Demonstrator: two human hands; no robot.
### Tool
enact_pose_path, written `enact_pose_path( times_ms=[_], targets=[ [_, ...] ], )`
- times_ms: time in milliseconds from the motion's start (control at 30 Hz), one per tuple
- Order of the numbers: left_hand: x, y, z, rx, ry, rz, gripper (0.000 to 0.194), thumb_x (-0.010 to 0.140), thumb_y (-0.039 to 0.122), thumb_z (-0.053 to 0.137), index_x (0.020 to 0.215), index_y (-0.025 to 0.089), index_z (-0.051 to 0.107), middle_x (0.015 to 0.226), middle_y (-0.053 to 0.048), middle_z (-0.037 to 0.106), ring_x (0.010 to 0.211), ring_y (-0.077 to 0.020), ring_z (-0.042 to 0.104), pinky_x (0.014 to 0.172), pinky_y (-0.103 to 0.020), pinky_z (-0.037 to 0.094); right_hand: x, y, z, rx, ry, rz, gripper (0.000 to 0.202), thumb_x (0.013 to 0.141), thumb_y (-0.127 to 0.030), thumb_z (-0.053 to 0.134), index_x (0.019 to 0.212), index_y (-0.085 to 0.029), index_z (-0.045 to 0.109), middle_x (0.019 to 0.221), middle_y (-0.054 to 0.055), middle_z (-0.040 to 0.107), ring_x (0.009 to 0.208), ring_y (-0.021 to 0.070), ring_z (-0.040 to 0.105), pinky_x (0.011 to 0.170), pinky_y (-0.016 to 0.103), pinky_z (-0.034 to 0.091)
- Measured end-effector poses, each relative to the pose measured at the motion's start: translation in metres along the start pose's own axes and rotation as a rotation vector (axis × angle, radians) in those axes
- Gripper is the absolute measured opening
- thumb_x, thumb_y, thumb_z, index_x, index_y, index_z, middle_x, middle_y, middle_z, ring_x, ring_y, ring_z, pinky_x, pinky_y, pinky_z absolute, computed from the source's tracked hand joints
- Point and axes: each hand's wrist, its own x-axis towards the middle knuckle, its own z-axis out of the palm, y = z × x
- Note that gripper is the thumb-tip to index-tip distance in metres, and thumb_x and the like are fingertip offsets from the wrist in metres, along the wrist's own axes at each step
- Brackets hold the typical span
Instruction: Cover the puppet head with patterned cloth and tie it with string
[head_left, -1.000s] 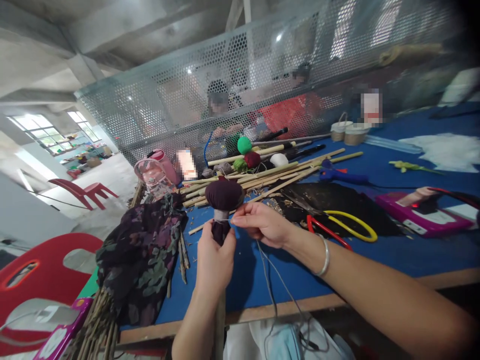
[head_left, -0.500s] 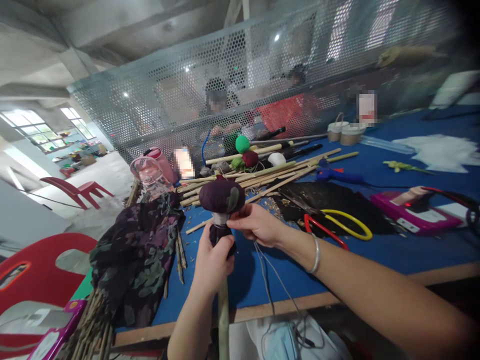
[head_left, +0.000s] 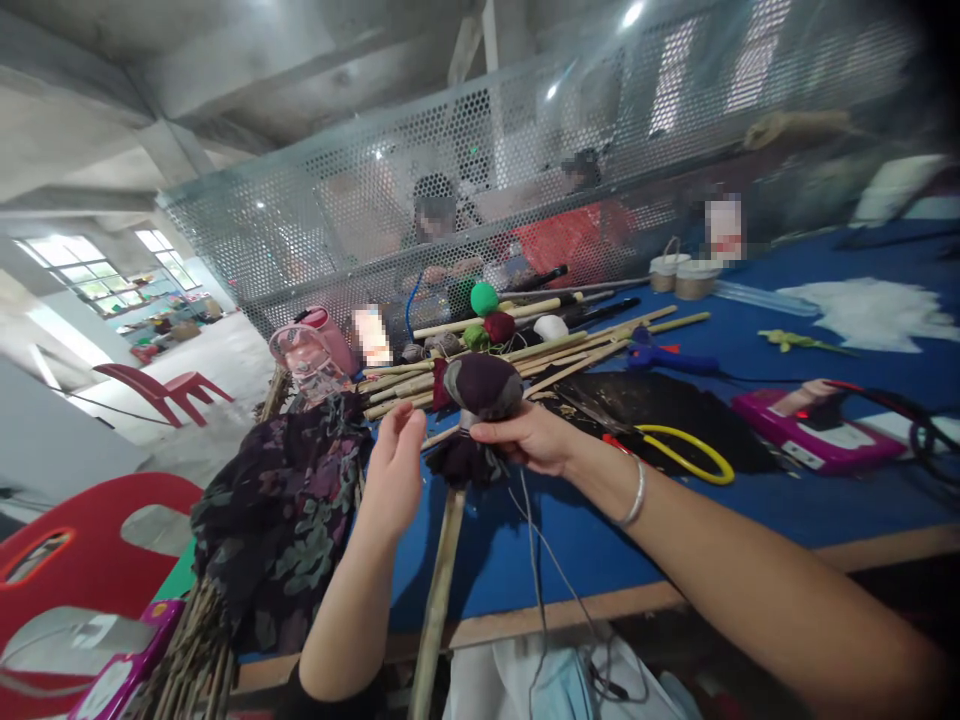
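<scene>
A stick [head_left: 437, 600] stands tilted in front of me, its top wrapped in dark patterned cloth that forms a rounded head [head_left: 484, 383]. Below the head the cloth is bound at a narrow neck, and a frilled skirt of cloth [head_left: 466, 462] hangs under it. My right hand [head_left: 536, 438] grips this cloth-wrapped stick at the neck, thumb across the binding. Thin grey cord [head_left: 534, 560] trails down beneath that hand toward my lap. Just left of the neck, my left hand [head_left: 396, 465] is off the stick, fingers raised and loosely bent, with nothing visible in it.
Dark flowered cloth [head_left: 277, 540] drapes over the table's left edge. Behind the work lie several bare sticks [head_left: 585, 350] and yarn balls [head_left: 499, 327]. Scissors [head_left: 694, 455], a blue glue gun [head_left: 667, 358] and a magenta device [head_left: 817, 430] lie to the right. Perforated metal screen [head_left: 337, 190] stands behind.
My left hand has let go of the stick below the neck and moved left. The wrapped head has shifted right and tilted, held by my right hand; the cloth skirt now shows.
</scene>
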Motion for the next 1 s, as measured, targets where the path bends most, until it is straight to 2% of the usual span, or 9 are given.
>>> enact_pose_path(
  times_ms=[100,200,267,400,467,567,700,867,1000],
  targets=[
    [0.000,0.007,0.017,0.269,-0.127,0.114,0.037,0.083,0.048,0.047,0.101,0.017,0.057,0.101,-0.009,0.064,0.095,-0.0221,0.057,0.079,-0.030,0.042,0.002,0.003,0.001,-0.058,0.031,-0.017,0.036,0.043,-0.027,0.084,0.063,-0.014,0.057,0.035,-0.011,0.039,0.032,0.0016,0.024,0.034,0.019,0.010],
    [-0.001,-0.002,0.032,0.349,-0.198,0.117,0.032,0.076,0.046,0.058,0.088,0.016,0.056,0.085,-0.008,0.064,0.080,-0.0211,0.059,0.071,-0.030,0.044,0.003,0.007,0.001,-0.033,0.006,-0.069,0.036,0.044,-0.026,0.084,0.068,-0.013,0.060,0.049,-0.005,0.055,0.042,0.0054,0.042,0.038,0.019,0.024],
    [-0.001,-0.011,0.035,0.276,-0.183,0.094,0.034,0.068,0.039,0.069,0.089,0.017,0.055,0.082,-0.005,0.063,0.075,-0.0185,0.058,0.065,-0.028,0.045,0.003,0.007,0.000,-0.030,-0.050,-0.092,0.038,0.047,-0.029,0.083,0.075,-0.012,0.063,0.062,-0.002,0.062,0.051,0.0072,0.048,0.043,0.020,0.030],
    [0.001,-0.021,0.025,0.074,-0.208,-0.150,0.030,0.063,0.028,0.068,0.087,0.020,0.050,0.055,0.007,0.046,0.042,-0.0089,0.041,0.035,-0.019,0.033,-0.001,-0.001,-0.003,-0.202,-0.157,-0.071,0.035,0.062,-0.043,0.074,0.073,-0.014,0.060,0.043,-0.010,0.042,0.036,0.0023,0.026,0.037,0.020,0.014],
    [0.002,-0.023,0.020,-0.031,-0.189,-0.224,0.023,0.063,0.022,0.062,0.081,0.021,0.048,0.049,0.009,0.039,0.035,-0.0065,0.032,0.029,-0.016,0.024,-0.004,-0.006,-0.002,-0.301,-0.158,-0.099,0.034,0.062,-0.043,0.074,0.068,-0.013,0.059,0.042,-0.010,0.042,0.035,0.0017,0.024,0.037,0.021,0.012],
    [-0.001,-0.023,0.016,-0.148,-0.204,-0.247,0.020,0.059,0.017,0.057,0.075,0.020,0.046,0.047,0.009,0.039,0.035,-0.0058,0.030,0.027,-0.015,0.022,-0.007,-0.009,0.002,-0.379,-0.136,-0.173,0.032,0.057,-0.037,0.077,0.062,-0.012,0.058,0.046,-0.007,0.050,0.038,0.0018,0.031,0.038,0.021,0.015],
    [-0.005,-0.020,0.014,-0.249,-0.261,-0.229,0.025,0.057,0.017,0.056,0.079,0.021,0.045,0.045,0.009,0.041,0.034,-0.0064,0.032,0.027,-0.014,0.023,-0.008,-0.005,0.006,-0.337,-0.130,-0.197,0.033,0.057,-0.039,0.076,0.060,-0.013,0.056,0.042,-0.009,0.044,0.036,0.0016,0.028,0.037,0.021,0.014],
    [-0.007,-0.019,0.011,-0.387,-0.343,-0.229,0.023,0.053,0.018,0.057,0.070,0.020,0.041,0.042,0.009,0.039,0.029,-0.0048,0.029,0.026,-0.015,0.022,-0.008,-0.001,0.008,-0.288,-0.139,-0.185,0.034,0.057,-0.042,0.075,0.060,-0.015,0.054,0.039,-0.010,0.040,0.033,0.0021,0.026,0.034,0.020,0.013],
    [-0.006,-0.021,0.010,-0.510,-0.476,-0.232,0.019,0.054,0.019,0.058,0.066,0.018,0.044,0.047,0.008,0.040,0.027,-0.0021,0.028,0.024,-0.014,0.022,-0.007,-0.001,0.009,-0.227,-0.204,-0.171,0.033,0.058,-0.038,0.076,0.062,-0.014,0.053,0.047,-0.007,0.052,0.033,0.0007,0.028,0.032,0.019,0.013]
  ],
)
